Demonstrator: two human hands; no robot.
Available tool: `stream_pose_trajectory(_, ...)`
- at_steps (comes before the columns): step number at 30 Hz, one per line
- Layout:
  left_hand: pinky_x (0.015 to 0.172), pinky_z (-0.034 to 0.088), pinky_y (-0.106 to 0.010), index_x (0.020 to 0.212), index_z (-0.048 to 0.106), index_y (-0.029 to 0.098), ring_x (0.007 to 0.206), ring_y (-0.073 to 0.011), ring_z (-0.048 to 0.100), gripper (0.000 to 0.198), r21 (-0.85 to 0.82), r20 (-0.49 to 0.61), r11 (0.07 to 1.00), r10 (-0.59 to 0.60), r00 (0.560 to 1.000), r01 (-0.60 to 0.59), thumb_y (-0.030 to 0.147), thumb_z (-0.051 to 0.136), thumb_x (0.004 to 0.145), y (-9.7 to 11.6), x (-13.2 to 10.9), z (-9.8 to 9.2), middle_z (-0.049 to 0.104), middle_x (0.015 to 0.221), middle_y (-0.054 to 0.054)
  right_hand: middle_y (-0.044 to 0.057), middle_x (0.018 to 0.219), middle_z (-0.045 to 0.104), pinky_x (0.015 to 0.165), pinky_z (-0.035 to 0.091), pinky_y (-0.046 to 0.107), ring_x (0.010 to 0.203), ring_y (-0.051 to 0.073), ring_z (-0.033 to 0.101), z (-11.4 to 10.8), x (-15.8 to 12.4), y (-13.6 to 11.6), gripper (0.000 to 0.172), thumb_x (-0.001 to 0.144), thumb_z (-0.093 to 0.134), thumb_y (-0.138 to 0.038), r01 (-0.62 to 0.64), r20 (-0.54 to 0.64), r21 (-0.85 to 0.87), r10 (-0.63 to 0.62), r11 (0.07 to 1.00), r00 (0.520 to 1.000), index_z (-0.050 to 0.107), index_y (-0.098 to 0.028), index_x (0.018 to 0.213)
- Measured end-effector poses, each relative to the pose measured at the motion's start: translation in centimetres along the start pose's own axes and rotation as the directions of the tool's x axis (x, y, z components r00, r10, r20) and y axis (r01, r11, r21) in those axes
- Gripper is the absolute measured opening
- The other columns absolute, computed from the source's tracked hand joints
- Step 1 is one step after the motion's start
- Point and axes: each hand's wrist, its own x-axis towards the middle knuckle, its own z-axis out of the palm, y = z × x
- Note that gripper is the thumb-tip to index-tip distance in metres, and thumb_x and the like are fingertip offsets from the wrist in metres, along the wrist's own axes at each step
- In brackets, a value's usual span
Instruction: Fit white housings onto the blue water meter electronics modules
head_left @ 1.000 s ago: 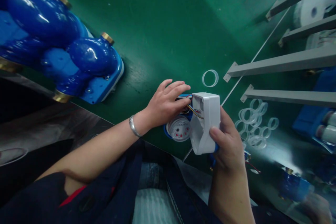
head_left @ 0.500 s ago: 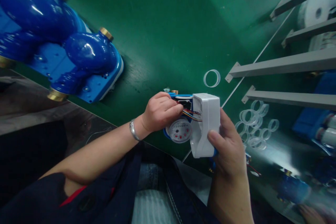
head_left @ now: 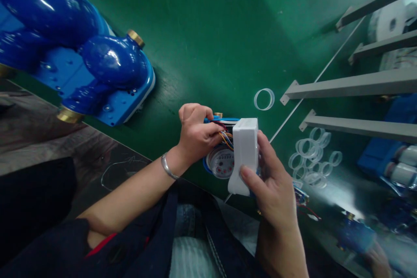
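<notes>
White cover (head_left: 246, 152): held on edge at the right side of a meter dial (head_left: 223, 165), between the two hands, over the near edge of a green table (head_left: 202, 52). The cover hides part of the dial. A bundle of thin coloured wires (head_left: 228, 140), yellow and blue among them, runs above the dial to the cover. Blue rim and a brass end (head_left: 218, 115) show just beyond the wires.

Right hand (head_left: 273, 191): closed around the cover, thumb on its outer face, fingers on the far side and partly hidden.

Left hand (head_left: 195, 132): thumb and forefinger pressed together, pinching the wires; remaining fingers bent. A silver bracelet (head_left: 167, 167) circles that wrist.

Surroundings: one clear ring (head_left: 255, 100) stands alone on the table, beyond the cover. Further right, a cluster of similar rings (head_left: 308, 147), overlapping, near the foot of the closest grey bar (head_left: 352, 124). Below the cluster lies a small part with a red wire (head_left: 302, 197); detail too small to read.

Left side of table: glossy blue meters (head_left: 107, 61) with brass ends, dials not visible from here, well apart from the hands.

Far lower right, blurred: a co-worker's hand (head_left: 378, 254) beside another blue meter (head_left: 356, 234). Upper right, behind the bars: a white roll (head_left: 384, 24).
</notes>
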Motion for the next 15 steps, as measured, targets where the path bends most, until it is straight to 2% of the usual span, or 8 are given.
stream_pose_trajectory(3,0.076,0.037,-0.036,0.055,0.065,0.021,0.082,-0.0169,0.046,0.026,-0.08,-0.019,0.988,-0.136,0.99,0.134,0.04,0.064,0.073,0.4,-0.3,0.4,0.053,0.081,-0.004,0.006,0.141,0.037,0.104,0.032,0.049,0.127,0.026,0.038,0.5,-0.1,-0.4,0.06,0.077,0.061,-0.038,0.03,-0.024,-0.083,-0.032,0.996,0.999,0.041,-0.031,0.133)
stream_pose_trajectory(7,0.066,0.042,-0.029,0.052,0.061,0.016,0.076,-0.0134,0.047,0.025,-0.208,0.052,0.939,-0.269,0.962,0.274,0.027,0.064,0.074,1.4,-0.1,1.3,0.049,0.08,-0.003,0.012,0.142,0.034,0.103,0.034,0.047,0.13,0.026,0.033,1.4,0.3,-0.5,0.059,0.077,0.059,-0.039,0.07,-0.092,-0.256,-0.096,0.964,0.991,0.044,-0.022,0.132)
stream_pose_trajectory(12,0.068,0.043,-0.031,0.05,0.058,0.015,0.076,-0.0144,0.045,0.024,-0.163,0.119,0.947,-0.26,0.958,0.277,0.017,0.06,0.073,1.9,0.5,1.6,0.047,0.076,-0.003,0.016,0.141,0.035,0.102,0.034,0.049,0.129,0.027,0.034,2.2,0.9,-0.3,0.059,0.077,0.057,-0.041,0.056,-0.118,-0.337,-0.101,0.94,0.988,0.044,-0.019,0.131)
stream_pose_trajectory(15,0.077,0.047,-0.034,0.061,0.064,0.014,0.087,-0.0172,0.049,0.017,-0.232,0.254,0.948,-0.159,0.954,0.22,0.017,0.056,0.076,1.1,0.8,0.4,0.051,0.085,-0.006,0.018,0.14,0.034,0.102,0.035,0.047,0.129,0.027,0.034,2.2,1.0,-0.1,0.059,0.078,0.057,-0.041,0.058,-0.121,-0.347,-0.107,0.936,0.987,0.045,-0.016,0.131)
